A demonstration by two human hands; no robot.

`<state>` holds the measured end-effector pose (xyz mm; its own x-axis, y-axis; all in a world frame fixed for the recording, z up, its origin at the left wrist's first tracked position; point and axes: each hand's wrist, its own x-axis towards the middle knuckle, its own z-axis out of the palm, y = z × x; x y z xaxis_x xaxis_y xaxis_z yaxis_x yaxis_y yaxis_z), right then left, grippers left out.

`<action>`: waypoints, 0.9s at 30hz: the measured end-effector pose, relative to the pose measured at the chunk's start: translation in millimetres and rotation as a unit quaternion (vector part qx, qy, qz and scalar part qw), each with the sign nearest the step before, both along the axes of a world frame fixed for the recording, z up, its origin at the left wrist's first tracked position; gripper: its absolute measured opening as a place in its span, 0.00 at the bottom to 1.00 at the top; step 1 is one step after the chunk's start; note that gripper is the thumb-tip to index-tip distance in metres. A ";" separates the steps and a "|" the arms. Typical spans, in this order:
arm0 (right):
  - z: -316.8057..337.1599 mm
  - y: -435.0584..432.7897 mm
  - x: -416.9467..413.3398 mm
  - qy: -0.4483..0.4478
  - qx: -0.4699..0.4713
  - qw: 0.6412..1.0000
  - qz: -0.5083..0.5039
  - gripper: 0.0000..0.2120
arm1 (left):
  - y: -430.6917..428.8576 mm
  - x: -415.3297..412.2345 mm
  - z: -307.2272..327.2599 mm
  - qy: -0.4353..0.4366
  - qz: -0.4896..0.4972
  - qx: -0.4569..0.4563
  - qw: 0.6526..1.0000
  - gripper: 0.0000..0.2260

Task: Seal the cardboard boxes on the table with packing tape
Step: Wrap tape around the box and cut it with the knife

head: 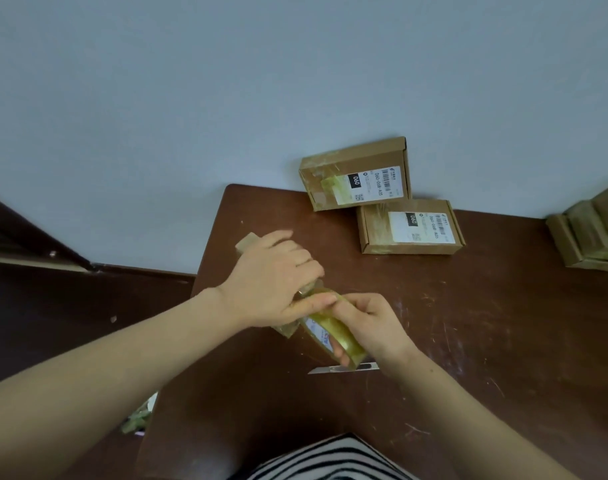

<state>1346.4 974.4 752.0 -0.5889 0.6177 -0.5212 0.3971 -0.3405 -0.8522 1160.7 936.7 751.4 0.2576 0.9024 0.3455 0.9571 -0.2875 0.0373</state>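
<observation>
Pale grey wall [226, 81] fills the top half, with a scuffed dark-brown surface [486, 341] below it. Two bare forearms come in from the bottom corners, and a black-and-white striped garment [330, 459] sits at the bottom edge between them. Stack of boxes [593, 233] at the right edge of the surface, partly out of view, glossy with tape. Two labelled cardboard mailers at the back: leaning box [354, 173] tilted up against the wall, flat box [375, 233] lying just in front of it; can't tell if they touch. Both show tape across lid and label. Left hand [271, 282] lies on top of a small box [247, 242] near the surface's left edge, fingers [295, 261] curved down over it and gripping, thumb stretched toward the roll. Most of that box is hidden; only its far and near corners show. Right hand [375, 323] holds the tape roll [333, 332] tilted on edge at the near end of the small box, one fingertip visible through the clear tape inside the core, another finger on the roll's top rim meeting the left thumb. Can't tell whether a strip is pulled out. Utility knife [330, 369] lies flat on the surface just below the roll. Crumpled tape scraps [138, 419] lie off the surface's left edge, lower down.
</observation>
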 end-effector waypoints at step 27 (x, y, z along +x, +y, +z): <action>19.8 3.4 -65.9 0.019 -0.018 0.993 0.115 0.16 | -17.6 -29.4 -97.1 -0.764 0.417 -0.064 0.489 0.12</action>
